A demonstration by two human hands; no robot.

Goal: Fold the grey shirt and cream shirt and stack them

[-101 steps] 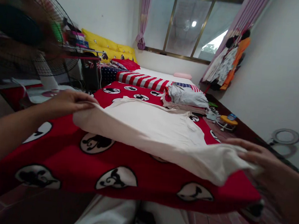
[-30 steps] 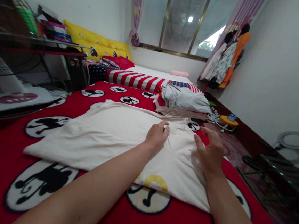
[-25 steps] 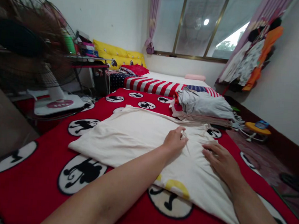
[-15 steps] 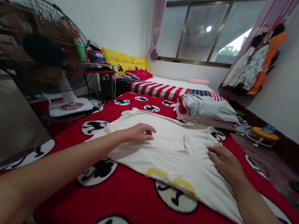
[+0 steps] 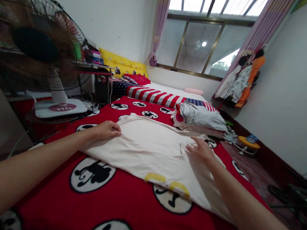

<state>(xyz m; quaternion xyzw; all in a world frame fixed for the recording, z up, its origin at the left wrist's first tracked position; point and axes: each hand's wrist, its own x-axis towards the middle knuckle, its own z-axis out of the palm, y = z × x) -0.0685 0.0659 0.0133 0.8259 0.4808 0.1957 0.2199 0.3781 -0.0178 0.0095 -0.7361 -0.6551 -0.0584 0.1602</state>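
A cream-white garment (image 5: 150, 150) lies spread flat on a red blanket with black-and-white cartoon circles (image 5: 124, 205). My left hand (image 5: 106, 129) rests on the garment's left edge with its fingers curled over the cloth. My right hand (image 5: 201, 150) lies on the garment's right part, fingers stretched out and apart, beside a small fold in the cloth. A yellow printed shape (image 5: 167, 182) shows at the garment's near edge.
A pile of folded grey and pink clothes (image 5: 200, 119) sits behind the garment. A standing fan (image 5: 37, 58) is at the left. Further back are a striped blanket (image 5: 158, 94), yellow pillows (image 5: 120, 60) and a window (image 5: 200, 44). Clothes hang at right (image 5: 242, 80).
My left hand has slid from the middle of the garment out to its left edge. My right hand has moved left and up from the right edge. The view has tilted upward.
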